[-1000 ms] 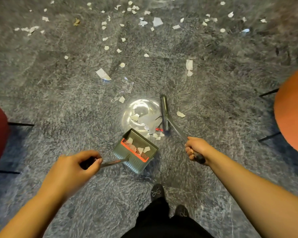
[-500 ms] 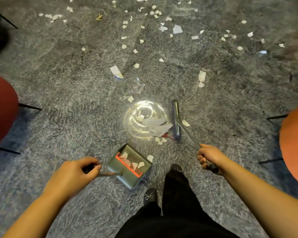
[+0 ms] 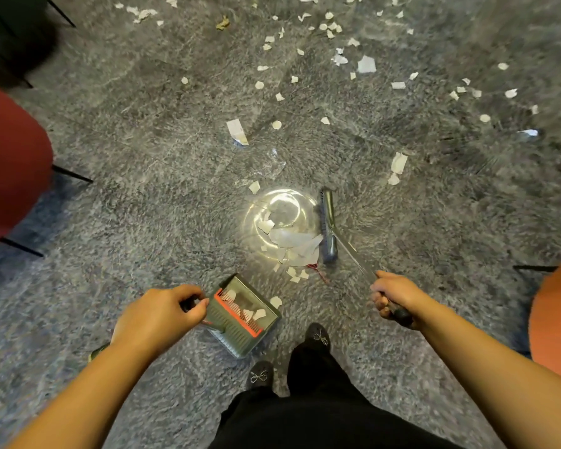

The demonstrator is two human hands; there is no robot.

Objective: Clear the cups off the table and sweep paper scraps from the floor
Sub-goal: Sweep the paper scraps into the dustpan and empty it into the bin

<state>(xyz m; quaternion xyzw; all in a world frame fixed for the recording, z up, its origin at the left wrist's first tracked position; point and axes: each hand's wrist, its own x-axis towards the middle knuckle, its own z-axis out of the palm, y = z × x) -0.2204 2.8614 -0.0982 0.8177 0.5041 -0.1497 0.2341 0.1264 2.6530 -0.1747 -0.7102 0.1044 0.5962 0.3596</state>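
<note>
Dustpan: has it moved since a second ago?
Yes. The dustpan, held by the left hand, has pulled back toward the person, away from the large rectangular paper scrap.

Head-worn camera — looks steeply down at floor (image 3: 143,157).

left hand (image 3: 157,314) grips the dustpan (image 3: 245,314) handle. right hand (image 3: 394,294) grips the broom (image 3: 328,226), its head beside piled paper scraps (image 3: 293,243).
</note>
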